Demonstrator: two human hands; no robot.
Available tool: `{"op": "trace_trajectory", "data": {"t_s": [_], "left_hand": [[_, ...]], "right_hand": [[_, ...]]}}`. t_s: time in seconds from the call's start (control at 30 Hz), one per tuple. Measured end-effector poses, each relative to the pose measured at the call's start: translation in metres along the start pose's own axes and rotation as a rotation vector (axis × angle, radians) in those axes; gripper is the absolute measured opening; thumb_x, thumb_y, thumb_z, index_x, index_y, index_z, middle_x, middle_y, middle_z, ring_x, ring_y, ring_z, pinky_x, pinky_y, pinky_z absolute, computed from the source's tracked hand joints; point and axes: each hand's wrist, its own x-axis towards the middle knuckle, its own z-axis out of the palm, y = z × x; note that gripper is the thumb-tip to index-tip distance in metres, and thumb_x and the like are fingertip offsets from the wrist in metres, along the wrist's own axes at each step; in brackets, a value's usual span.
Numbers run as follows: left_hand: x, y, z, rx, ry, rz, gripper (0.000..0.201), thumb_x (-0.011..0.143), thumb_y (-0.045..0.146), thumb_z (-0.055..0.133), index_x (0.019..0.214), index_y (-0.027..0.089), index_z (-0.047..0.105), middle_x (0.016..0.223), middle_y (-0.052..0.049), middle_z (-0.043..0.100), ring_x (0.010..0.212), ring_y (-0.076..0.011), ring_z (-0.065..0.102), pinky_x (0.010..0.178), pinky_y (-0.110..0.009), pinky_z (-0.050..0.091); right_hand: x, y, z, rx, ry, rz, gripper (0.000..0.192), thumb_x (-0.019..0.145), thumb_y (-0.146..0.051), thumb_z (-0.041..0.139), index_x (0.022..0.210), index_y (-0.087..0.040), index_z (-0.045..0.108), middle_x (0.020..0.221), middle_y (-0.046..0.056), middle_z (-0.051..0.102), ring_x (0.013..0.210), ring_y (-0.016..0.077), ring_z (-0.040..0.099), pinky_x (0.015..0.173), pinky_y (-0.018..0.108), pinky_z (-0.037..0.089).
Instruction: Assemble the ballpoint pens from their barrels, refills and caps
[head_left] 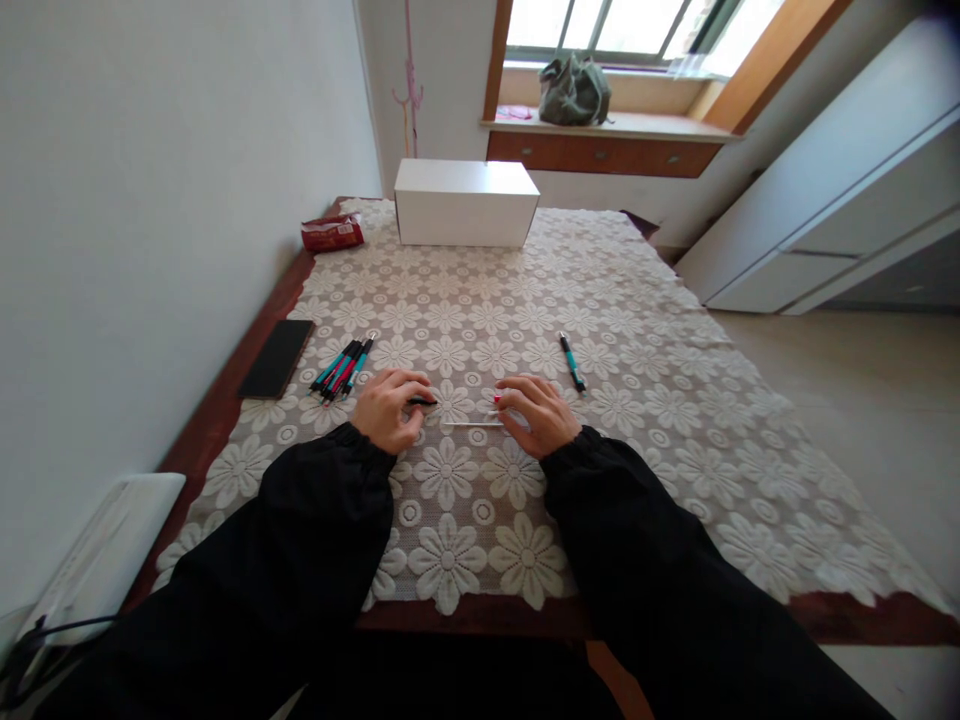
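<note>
My left hand [388, 408] rests low over the lace tablecloth, its fingers closed around a small black pen part [424, 402] whose pointed end sticks out to the right. Opposite it, my right hand [538, 412] is closed on a pink pen part [496, 399], mostly covered by the fingers. A thin white pen refill [472, 424] lies level between the hands, its right end passing under my right fingers; whether they touch it I cannot tell. Left of my left hand is a bunch of several teal, pink and black pens [343, 370]. One teal and black pen [572, 362] lies alone beyond my right hand.
A white box [465, 205] stands at the table's far end, with a red packet [332, 233] to its left. A black phone-like slab [277, 359] lies by the left edge. A white power-strip-like object [112, 550] is near the wall at lower left.
</note>
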Motion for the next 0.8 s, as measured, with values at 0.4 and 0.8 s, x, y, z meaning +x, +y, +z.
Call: {"op": "trace_trajectory", "data": {"t_s": [0.4,0.8], "left_hand": [[-0.002,-0.003,0.002,0.138,-0.098,-0.128,0.020,0.080,0.022,0.063,0.097,0.023,0.072,0.107,-0.005,0.074,0.106,-0.0295,0.062,0.095,-0.046,0.048],[-0.001,-0.006,0.004,0.110,-0.123,-0.114,0.017,0.089,0.026,0.061,0.099,0.024,0.075,0.104,-0.006,0.073,0.101,-0.0273,0.062,0.092,-0.044,0.048]], "right_hand": [[-0.006,0.025,0.008,-0.127,-0.040,0.209,0.017,0.095,-0.027,0.057,0.097,-0.024,0.074,0.105,0.009,0.071,0.101,0.0265,0.061,0.091,0.043,0.050],[-0.003,0.015,0.007,-0.054,-0.079,0.142,0.019,0.099,-0.032,0.057,0.096,-0.025,0.075,0.096,0.008,0.067,0.096,0.0244,0.058,0.090,0.041,0.048]]}}
